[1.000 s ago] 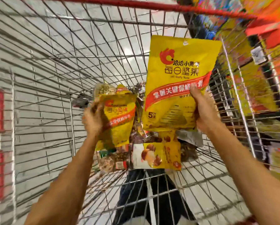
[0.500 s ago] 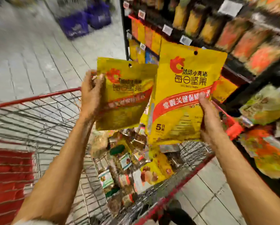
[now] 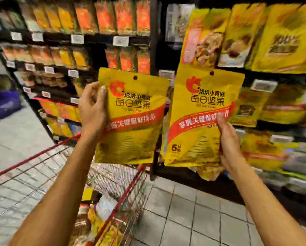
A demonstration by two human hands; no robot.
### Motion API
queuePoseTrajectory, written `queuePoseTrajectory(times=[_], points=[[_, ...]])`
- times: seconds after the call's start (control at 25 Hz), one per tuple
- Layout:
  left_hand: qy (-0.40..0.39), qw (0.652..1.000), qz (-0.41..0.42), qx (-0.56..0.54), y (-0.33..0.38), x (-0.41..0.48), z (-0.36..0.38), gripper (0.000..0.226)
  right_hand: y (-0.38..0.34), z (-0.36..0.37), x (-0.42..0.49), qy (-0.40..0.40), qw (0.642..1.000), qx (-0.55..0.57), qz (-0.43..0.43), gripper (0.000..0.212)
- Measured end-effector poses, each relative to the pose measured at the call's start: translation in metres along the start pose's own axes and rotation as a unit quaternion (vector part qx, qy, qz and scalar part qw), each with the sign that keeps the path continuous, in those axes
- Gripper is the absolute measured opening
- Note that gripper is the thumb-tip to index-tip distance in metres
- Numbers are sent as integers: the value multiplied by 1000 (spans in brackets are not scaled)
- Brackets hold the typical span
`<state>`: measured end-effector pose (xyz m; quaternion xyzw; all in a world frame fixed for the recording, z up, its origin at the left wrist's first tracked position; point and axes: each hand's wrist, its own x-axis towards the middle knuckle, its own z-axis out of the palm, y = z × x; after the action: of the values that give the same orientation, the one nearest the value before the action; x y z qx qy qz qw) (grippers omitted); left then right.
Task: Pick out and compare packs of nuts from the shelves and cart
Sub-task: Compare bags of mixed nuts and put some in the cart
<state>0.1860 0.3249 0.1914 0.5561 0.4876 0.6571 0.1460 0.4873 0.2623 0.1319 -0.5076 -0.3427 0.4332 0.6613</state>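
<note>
Pack (image 3: pixel 131 121) in left fingers (image 3: pixel 99 90), twin pack (image 3: pixel 198 132) in right fingers (image 3: pixel 222 124) (both upright)

Black shelves (image 3: pixel 153 41) hold rows of yellow packs (image 3: pixel 281 38) and orange packs (image 3: pixel 124 16); white price tags (image 3: pixel 120 40) sit on their edges. The red wire cart (image 3: pixel 113 180) stands on the grey tiled floor (image 3: pixel 193 219); blurry snack packs (image 3: pixel 104 208) lie inside it.

Two glossy plastic-film packs (image 3: pixel 132 121) (image 3: pixel 200 121) catch the light; the cart (image 3: pixel 113 183) is shiny wire metal, red-coated rim; floor (image 3: pixel 193 210) smooth matt tile.
</note>
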Motion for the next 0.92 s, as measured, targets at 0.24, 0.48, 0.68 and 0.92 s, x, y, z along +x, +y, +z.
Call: queuePoseTrajectory(times=[0.24, 0.48, 0.68, 0.92], points=[[-18, 998, -25, -54, 38, -66, 174, 10, -24, -174, 33, 105, 994, 19, -18, 67], [-78, 987, -95, -100, 44, -109, 301, 2, -25, -279, 72, 221, 974, 45, -2, 59], [-153, 976, -105, -116, 46, -95, 387, 10, -32, -321, 115, 285, 957, 53, -23, 46], [-214, 962, -51, -164, 79, -86, 485, 14, -52, -379, 145, 385, 921, 29, -50, 27]])
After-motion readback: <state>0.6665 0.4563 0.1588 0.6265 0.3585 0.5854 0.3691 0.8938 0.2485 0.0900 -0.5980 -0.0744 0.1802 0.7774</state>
